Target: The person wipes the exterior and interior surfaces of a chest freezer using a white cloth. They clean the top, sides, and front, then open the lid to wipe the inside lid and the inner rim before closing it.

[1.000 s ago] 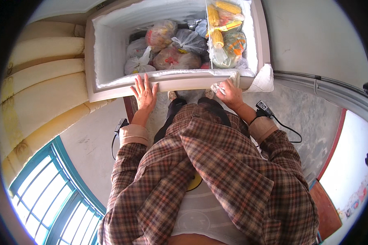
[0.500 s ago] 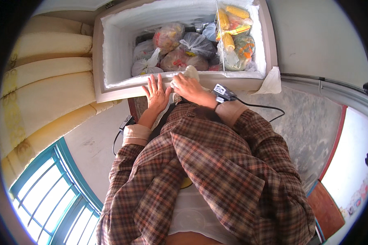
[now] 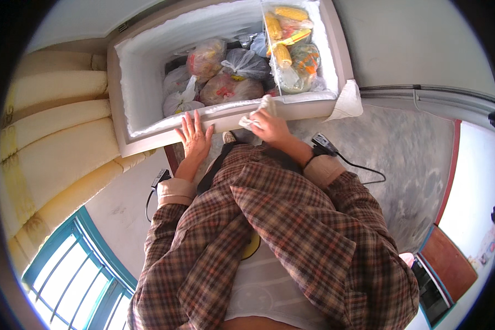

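Note:
A frost-lined chest freezer stands open before me, bagged food inside it. My left hand lies flat on its near rim, fingers spread. Further right along that rim, my right hand is closed on a crumpled white cloth, part of which sticks up past the fingers. Another white cloth hangs over the freezer's near right corner. Behind the rim lie several knotted plastic bags. Corn cobs fill the right compartment, past a wire divider.
Folded cream padding is stacked left of the freezer. A teal barred window is at lower left. Pipes run along the right wall above the grey floor. A reddish-brown board stands at lower right. Cabled devices sit at both my wrists.
My right hand has slid right along the rim with the cloth, and more of the cloth shows. My left hand stays on the rim. The whole view has shifted slightly.

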The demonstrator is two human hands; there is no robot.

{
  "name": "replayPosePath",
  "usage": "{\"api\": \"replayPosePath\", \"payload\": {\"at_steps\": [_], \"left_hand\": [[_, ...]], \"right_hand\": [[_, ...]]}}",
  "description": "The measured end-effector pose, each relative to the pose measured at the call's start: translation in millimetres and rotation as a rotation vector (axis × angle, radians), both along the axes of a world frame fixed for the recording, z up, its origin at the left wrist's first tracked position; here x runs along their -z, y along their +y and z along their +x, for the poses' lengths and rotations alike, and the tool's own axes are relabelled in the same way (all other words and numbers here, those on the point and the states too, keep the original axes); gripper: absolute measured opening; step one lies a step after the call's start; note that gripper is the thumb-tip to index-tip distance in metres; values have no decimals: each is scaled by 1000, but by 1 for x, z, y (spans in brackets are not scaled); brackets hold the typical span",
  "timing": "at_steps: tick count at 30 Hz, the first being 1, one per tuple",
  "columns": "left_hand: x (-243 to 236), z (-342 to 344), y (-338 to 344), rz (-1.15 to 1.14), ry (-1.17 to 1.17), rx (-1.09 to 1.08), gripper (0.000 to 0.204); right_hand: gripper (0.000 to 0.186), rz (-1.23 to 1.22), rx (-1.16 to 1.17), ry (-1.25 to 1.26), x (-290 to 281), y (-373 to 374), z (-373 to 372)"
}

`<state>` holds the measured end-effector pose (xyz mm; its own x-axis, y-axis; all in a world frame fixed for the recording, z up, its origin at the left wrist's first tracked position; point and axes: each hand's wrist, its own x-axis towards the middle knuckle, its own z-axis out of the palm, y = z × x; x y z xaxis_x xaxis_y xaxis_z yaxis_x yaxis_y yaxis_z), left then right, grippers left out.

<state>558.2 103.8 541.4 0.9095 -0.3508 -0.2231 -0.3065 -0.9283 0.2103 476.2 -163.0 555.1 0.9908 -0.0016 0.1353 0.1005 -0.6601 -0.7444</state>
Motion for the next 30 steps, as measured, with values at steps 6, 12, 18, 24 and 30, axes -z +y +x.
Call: {"api": "replayPosePath", "payload": {"at_steps": [6,12,18,24,30], "left_hand": [[-18,2,-11,-1,14,-38,78],[-69,-17,-120,-779,259,375,85],[-77,-27,-177,-1175,1051,-327,28],[-41,-15,-151,-1238,648,-754,30],[-13,-8,-112,-1179,522,-921,26]], "right_hand": [[23,26,227,37,-1,-69,-42],[23,665,90,253,-47,-57,-24],[32,803,116,110,-75,-103,-36],[68,-346,470,-41,-30,-211,-85],[69,-330,384,-19,16,-236,-74]]}}
